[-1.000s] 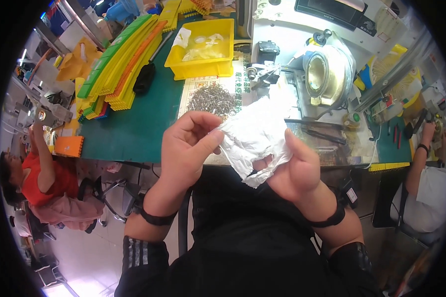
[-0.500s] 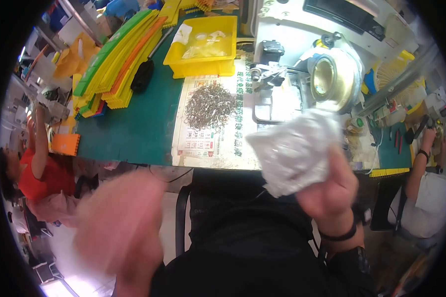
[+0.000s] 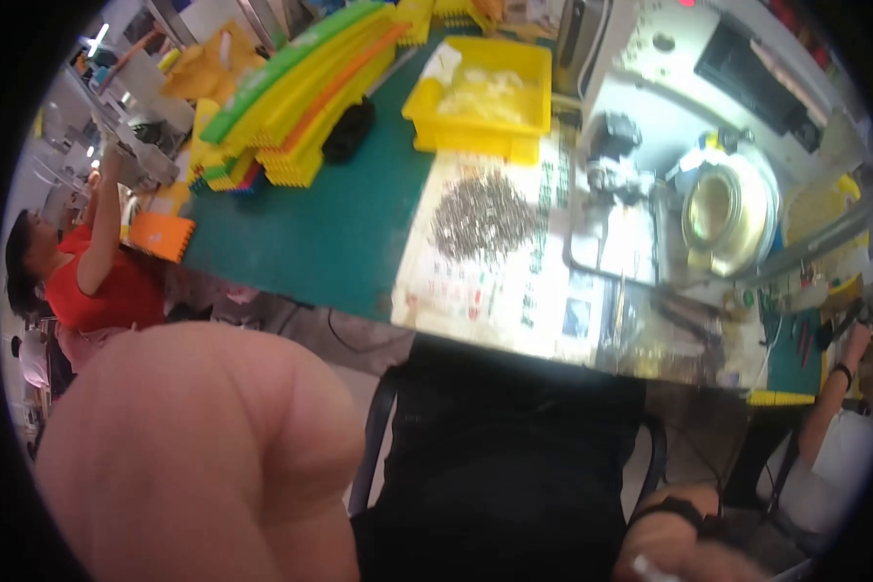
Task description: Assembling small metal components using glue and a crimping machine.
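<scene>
My left hand (image 3: pixel 204 446) looms very close at the lower left, its fingers hidden from sight. At the bottom right edge my right hand (image 3: pixel 703 561) is smeared by motion, beside a dark wristband (image 3: pixel 684 506). A small whitish, shiny bit (image 3: pixel 650 570) shows against that hand, too cut off to identify. On the bench, beyond both hands, a heap of small metal pieces (image 3: pixel 482 218) lies on a printed paper sheet (image 3: pixel 456 291).
A yellow bin (image 3: pixel 480 141) holding pale clear material stands behind the heap. Long yellow, green and orange strips (image 3: pixel 301 97) are stacked left on the green mat (image 3: pixel 301 233). A machine with a round metal ring (image 3: pixel 718 213) stands right. People work at both sides.
The crinkled clear plastic bag that my right hand held up has dropped from view as that hand moved down to the lower edge. My left hand came closer. The view shifted.
</scene>
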A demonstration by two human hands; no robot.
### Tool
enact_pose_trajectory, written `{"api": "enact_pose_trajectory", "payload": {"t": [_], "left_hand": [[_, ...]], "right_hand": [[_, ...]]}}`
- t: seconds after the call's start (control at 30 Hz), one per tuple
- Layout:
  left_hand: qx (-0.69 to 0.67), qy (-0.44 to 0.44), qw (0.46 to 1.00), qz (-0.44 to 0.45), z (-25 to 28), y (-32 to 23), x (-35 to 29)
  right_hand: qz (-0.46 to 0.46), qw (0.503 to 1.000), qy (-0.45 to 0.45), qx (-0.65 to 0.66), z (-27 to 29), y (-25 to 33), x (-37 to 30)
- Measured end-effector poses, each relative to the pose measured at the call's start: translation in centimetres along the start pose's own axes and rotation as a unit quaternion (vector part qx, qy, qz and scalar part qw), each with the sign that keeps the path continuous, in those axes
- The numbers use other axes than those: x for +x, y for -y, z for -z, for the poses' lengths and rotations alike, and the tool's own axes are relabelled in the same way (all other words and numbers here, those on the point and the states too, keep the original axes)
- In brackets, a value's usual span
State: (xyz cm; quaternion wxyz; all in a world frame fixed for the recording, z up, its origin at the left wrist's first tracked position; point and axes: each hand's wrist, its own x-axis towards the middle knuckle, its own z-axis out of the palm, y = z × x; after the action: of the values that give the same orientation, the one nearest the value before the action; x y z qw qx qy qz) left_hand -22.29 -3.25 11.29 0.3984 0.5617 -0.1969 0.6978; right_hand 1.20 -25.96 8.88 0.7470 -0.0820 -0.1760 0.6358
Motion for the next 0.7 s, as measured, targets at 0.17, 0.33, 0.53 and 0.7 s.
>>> {"api": "enact_pose_trajectory", "payload": {"t": [0.17,0.33,0.53,0.7], "left_hand": [[-0.013,0.086,0.995,0.041,2.8,1.6,0.3],[-0.017,0.108,0.983,0.149,1.9,6.5,-0.9],[-0.007,0.161,0.957,0.241,-2.0,5.0,-6.4],[0.148,0.092,0.938,0.301,3.2,2.9,-10.7]], "right_hand": [[-0.114,0.972,0.033,0.205,-1.2,-0.1,-1.5],[-0.237,0.877,-0.021,0.417,-1.4,-0.8,1.0],[-0.364,0.681,-0.036,0.634,-1.7,-0.8,0.6],[-0.445,0.464,-0.026,0.766,-1.6,0.6,-3.6]]}}
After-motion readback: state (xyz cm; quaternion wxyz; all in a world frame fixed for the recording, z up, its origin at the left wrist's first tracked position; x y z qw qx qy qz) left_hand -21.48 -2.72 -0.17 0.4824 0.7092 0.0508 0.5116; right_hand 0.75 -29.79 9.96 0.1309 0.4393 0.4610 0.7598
